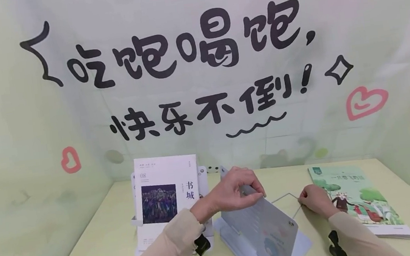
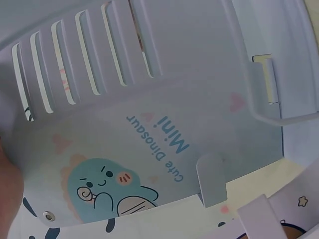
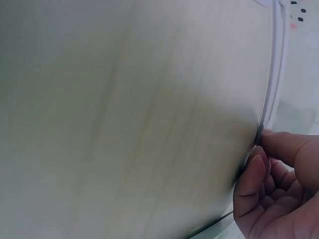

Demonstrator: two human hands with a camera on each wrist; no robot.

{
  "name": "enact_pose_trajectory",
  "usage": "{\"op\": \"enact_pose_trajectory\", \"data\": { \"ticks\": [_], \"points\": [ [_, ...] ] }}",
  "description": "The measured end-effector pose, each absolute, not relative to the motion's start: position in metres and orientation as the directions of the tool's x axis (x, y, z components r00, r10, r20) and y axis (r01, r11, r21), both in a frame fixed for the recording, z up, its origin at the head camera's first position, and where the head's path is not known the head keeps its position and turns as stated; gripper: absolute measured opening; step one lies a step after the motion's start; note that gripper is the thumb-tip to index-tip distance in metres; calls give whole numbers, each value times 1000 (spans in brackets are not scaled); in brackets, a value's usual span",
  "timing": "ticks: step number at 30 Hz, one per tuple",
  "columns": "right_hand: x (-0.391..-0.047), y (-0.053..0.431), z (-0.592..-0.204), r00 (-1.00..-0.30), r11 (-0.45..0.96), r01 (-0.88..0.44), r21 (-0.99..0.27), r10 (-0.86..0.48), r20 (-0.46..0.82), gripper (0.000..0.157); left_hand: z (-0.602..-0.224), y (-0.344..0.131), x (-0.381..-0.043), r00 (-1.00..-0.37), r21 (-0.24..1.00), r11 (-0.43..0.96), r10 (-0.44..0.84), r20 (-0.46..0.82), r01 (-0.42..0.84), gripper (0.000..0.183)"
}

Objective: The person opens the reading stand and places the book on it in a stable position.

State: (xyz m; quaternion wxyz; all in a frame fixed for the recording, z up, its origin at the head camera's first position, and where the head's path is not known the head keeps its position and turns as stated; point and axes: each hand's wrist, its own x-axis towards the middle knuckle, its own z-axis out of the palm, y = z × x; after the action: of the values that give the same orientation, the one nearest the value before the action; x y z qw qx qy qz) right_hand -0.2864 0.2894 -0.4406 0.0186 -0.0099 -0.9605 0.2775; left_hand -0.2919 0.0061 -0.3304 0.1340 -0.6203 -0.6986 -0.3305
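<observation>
A pale blue-lilac metal book stand (image 1: 275, 230) is tilted up near the front middle of the table. Its panel (image 2: 99, 134) carries slots, a dinosaur print and the words "Cute Dinosaur Mini". My left hand (image 1: 235, 188) grips the panel's upper edge, thumb on the near side; only a sliver of that hand (image 2: 9, 194) enters the left wrist view. Behind the panel, a bent wire support (image 1: 289, 194) sticks out to the right. My right hand (image 1: 316, 200) pinches this wire between thumb and fingers, seen close up as curled fingers (image 3: 254, 179) in the right wrist view.
Left of the stand, a white magazine (image 1: 164, 231) leans upright on a second stand (image 1: 203, 183). A green picture book (image 1: 368, 206) lies flat on the pale yellow table (image 1: 99, 235) at the right. A printed backdrop (image 1: 207, 145) rises behind the table.
</observation>
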Motion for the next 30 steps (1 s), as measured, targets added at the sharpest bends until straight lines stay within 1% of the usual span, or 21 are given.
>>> {"op": "enact_pose_trajectory", "data": {
  "ticks": [3,6,11,14,17,20,22,26,28,30],
  "points": [
    [-286,290,-441,-1000,857,0,-515,14,22,11,-334,7,-289,-192,277,16,758,623,961,9],
    [-284,291,-441,-1000,844,23,-535,16,-18,11,-338,7,-286,-186,241,31,734,653,970,10],
    [-278,296,-436,-998,750,54,-659,30,-47,12,-339,6,-286,-152,155,60,705,693,986,8],
    [-274,301,-432,-997,679,74,-730,45,-58,14,-338,4,-290,-143,137,63,690,710,989,8],
    [-267,307,-429,-994,595,112,-796,60,-94,17,-340,1,-295,-161,163,61,675,720,985,7],
    [-257,312,-427,-986,475,165,-864,60,-156,23,-342,-2,-301,-186,208,47,666,722,977,8],
    [-248,314,-425,-983,380,179,-908,23,-185,26,-344,-4,-304,-197,234,34,664,721,972,8],
    [-227,312,-421,-971,222,215,-951,-59,-233,26,-346,-5,-308,-212,268,19,667,715,963,10],
    [-219,308,-419,-969,168,205,-964,-103,-224,24,-345,-5,-309,-221,284,16,671,707,959,12],
    [-214,301,-418,-972,151,173,-973,-135,-193,21,-345,-5,-309,-232,302,15,675,700,953,12]
  ]
}}
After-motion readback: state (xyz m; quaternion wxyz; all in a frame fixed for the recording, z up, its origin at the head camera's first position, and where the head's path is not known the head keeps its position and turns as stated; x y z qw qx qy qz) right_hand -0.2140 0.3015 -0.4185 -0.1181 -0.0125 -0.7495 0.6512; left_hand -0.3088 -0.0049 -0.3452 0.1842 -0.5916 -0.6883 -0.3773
